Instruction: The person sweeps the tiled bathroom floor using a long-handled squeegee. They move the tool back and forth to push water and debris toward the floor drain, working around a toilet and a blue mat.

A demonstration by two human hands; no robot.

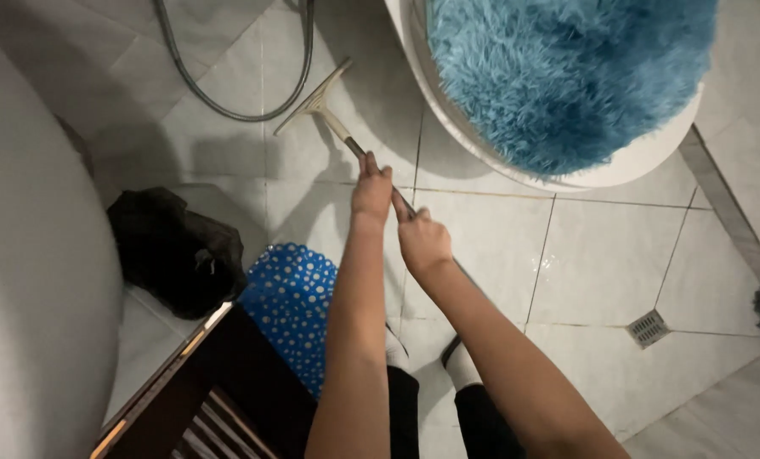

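Note:
A floor squeegee [315, 102] with a pale blade rests on the wet white tiles, its long handle running down toward me. My left hand [371, 189] grips the handle higher up, close to the blade end. My right hand [422, 242] holds the same handle just below and to the right. Both arms stretch forward over my feet in white socks [461, 364].
A toilet with a fluffy blue lid cover [567, 72] stands at the top right. A grey hose [227, 106] loops on the floor at the top. A black bag [176, 251], a blue dotted mat [291, 297], a dark wooden rack [218, 399], a floor drain [649, 327].

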